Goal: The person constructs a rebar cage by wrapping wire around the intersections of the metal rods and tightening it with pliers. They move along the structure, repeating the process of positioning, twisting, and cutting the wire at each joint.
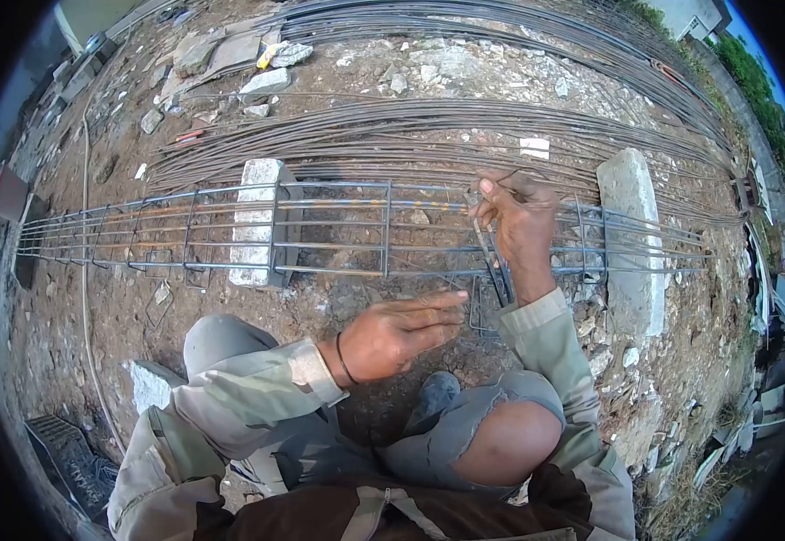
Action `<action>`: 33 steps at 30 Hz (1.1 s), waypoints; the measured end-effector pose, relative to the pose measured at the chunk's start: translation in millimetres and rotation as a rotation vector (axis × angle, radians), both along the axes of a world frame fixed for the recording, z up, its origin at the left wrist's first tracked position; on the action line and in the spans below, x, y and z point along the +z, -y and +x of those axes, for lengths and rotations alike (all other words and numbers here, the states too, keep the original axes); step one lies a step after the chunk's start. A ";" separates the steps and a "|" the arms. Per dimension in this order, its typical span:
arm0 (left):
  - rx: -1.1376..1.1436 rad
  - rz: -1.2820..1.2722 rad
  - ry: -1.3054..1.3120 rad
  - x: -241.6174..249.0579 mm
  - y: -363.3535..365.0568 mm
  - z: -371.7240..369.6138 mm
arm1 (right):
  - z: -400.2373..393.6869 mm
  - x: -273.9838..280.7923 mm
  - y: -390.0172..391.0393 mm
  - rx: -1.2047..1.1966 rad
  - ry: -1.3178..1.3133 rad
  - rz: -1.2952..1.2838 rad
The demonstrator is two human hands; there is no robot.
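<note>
My right hand (520, 221) is closed on a pair of pincers (485, 242), whose dark handles point down toward my sleeve. It is over the right part of a long rebar cage (388, 236), at the far top bar. The exact contact of the jaws with the bar is hidden by my fingers. My left hand (397, 335) is in front of the cage, above my knees, with its fingers stretched out to the right. No object shows in it. Square stirrups cross the cage's long bars, and a loose stirrup (483, 311) lies below it.
Two pale concrete blocks, a left block (253, 257) and a right block (631, 234), stand under the cage. Behind it lie long bundles of steel bars (392, 117). Rubble (266, 83) and an orange-red handled item (190, 135) are on the dirt. A black crate (68, 460) is at lower left.
</note>
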State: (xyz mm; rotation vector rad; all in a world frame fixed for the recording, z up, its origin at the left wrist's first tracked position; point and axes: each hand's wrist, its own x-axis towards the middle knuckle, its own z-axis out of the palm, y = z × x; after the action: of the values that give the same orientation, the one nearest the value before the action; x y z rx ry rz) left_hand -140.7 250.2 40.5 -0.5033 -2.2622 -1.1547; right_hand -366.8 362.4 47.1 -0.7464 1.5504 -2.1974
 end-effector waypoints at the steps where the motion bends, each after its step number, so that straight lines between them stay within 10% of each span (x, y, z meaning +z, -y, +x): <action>1: -0.054 -0.041 0.021 1.7 4.5 -1.0 | 1.0 -0.6 4.8 0.004 -0.046 0.047; 7: 0.357 0.371 0.170 6.2 68.2 11.9 | 15.0 9.2 48.6 0.208 -0.106 0.212; 9: 0.383 1.099 0.336 -7.3 81.0 -8.0 | 21.4 14.6 66.0 0.286 -0.102 0.263; 13: 0.130 1.610 0.573 -10.7 64.5 -13.8 | 36.2 5.7 113.6 0.538 -0.130 0.459; 17: 0.401 1.597 0.605 -38.2 80.8 -18.4 | 39.3 -27.5 144.1 0.472 -0.562 0.694; 25: 0.553 1.626 0.603 -7.4 81.1 -2.2 | 53.5 -63.3 148.1 0.398 -0.304 0.469; 28: 0.336 1.393 0.662 -9.9 117.0 19.1 | 45.1 -84.4 156.4 0.524 0.166 0.346; 30: 0.318 0.559 0.590 -13.0 134.2 28.8 | 49.8 -88.3 162.5 0.581 0.415 0.240; 33: 0.633 0.148 0.429 -16.2 114.7 36.1 | 73.0 -87.2 167.3 0.625 0.527 0.196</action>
State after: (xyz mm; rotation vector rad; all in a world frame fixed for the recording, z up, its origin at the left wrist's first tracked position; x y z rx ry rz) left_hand -104.6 135.5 24.2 0.5407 -2.3797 -1.1396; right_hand -293.8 195.2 -40.1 -0.4509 1.0576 -1.5799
